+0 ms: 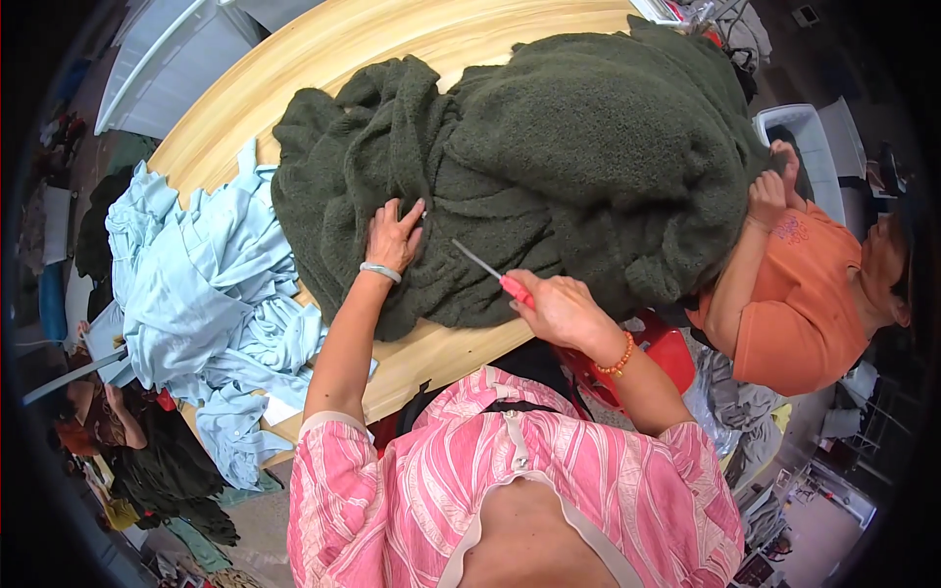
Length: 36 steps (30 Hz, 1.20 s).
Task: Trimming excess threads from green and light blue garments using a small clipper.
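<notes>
A large heap of dark green fleecy cloth (598, 127) covers much of the table in front of me. My left hand (393, 237) rests on its near left part, palm down, fingers spread and pressed against the folds. To the right, my right hand (564, 314) is closed round a red-handled tool (514, 288) with a slim metal blade. The blade points up and left over the cloth, its tip a short way from my left hand. Whether the tip touches the cloth I cannot tell.
Light blue garments (211, 284) lie piled on the left of the wooden table (284, 64). At the right, a person in an orange shirt (799, 304) has both hands at the green cloth's edge. A red stool (657, 367) and a white bin (804, 137) stand nearby.
</notes>
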{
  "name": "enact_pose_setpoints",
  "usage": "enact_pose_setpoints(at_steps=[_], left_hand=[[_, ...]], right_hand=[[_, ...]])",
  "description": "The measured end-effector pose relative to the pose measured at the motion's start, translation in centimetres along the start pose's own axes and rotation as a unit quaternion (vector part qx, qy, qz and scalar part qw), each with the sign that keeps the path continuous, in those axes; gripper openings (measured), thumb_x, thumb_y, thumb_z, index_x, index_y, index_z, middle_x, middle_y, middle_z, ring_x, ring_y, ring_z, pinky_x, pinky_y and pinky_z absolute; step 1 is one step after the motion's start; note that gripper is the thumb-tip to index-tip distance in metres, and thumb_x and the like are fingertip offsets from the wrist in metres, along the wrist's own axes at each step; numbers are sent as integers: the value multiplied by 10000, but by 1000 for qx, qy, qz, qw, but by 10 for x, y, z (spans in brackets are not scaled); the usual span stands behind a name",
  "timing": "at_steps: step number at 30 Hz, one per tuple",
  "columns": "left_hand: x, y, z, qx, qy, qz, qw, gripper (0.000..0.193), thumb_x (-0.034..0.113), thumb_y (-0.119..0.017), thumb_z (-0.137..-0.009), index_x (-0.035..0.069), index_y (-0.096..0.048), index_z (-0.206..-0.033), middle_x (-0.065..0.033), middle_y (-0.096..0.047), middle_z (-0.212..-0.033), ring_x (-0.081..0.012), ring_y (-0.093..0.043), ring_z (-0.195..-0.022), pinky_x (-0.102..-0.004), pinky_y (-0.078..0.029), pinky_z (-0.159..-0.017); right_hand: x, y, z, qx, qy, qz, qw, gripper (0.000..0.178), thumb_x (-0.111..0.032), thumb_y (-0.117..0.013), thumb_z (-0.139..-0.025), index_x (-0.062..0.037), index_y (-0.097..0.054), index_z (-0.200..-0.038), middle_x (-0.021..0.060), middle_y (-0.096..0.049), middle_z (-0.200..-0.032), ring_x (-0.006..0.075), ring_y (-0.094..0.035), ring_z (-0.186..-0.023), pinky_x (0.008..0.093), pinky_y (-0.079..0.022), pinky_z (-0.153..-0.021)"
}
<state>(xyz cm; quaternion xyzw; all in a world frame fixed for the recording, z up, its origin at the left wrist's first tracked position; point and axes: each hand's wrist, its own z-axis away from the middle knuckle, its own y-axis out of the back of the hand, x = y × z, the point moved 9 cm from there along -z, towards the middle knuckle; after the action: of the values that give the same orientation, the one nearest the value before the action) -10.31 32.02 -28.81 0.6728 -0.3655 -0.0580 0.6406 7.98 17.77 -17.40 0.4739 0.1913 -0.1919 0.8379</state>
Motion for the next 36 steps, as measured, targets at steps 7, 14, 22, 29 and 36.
enact_pose_setpoints(at_steps=[7, 14, 22, 29, 36], left_hand=[[12, -15, 24, -69, 6, -74, 995, 623, 292, -657, -812, 311, -445, -1397, -208, -344, -1414, -358, -413, -1203, -470, -352, -974], [23, 7, 49, -170, 14, -89, 981, 663, 338, -650, -821, 213, -403, -1424, -173, -265, -1503, -390, -309, -1320, -508, -244, -1094], [27, -10, 94, -194, -10, -119, 974, 614, 221, -601, -807, 151, -445, -1397, -101, -154, -1566, -425, -73, -1429, -590, -92, -1149], [24, -20, 97, -181, -3, -117, 976, 602, 269, -547, -820, 200, -442, -1409, -91, -104, -1583, -450, -54, -1427, -611, -75, -1137], [35, -14, 107, -168, 10, -173, 971, 599, 222, -612, -784, 169, -486, -1367, -125, -207, -1550, -424, -129, -1425, -628, -75, -1127]], right_hand=[[-3, -10, -4, -11, -5, 14, 1000, 365, -275, -580, -888, -102, -527, -1205, 227, -661, -825, 422, -639, -821, 513, -498, -735], [-10, -15, 13, -31, 24, -26, 999, 325, -263, -575, -885, -81, -537, -1151, 222, -664, -859, 428, -636, -842, 517, -492, -755], [-31, -36, 27, -40, 64, 6, 997, 342, -243, -578, -875, -80, -544, -1174, 230, -659, -814, 419, -642, -793, 511, -499, -712], [-19, -46, 26, -62, 57, 39, 996, 321, -249, -566, -881, -71, -556, -1148, 234, -658, -803, 418, -643, -793, 515, -495, -711], [-27, -43, 36, -43, 78, -1, 996, 338, -227, -589, -872, -86, -539, -1175, 230, -653, -767, 426, -635, -749, 515, -494, -678]])
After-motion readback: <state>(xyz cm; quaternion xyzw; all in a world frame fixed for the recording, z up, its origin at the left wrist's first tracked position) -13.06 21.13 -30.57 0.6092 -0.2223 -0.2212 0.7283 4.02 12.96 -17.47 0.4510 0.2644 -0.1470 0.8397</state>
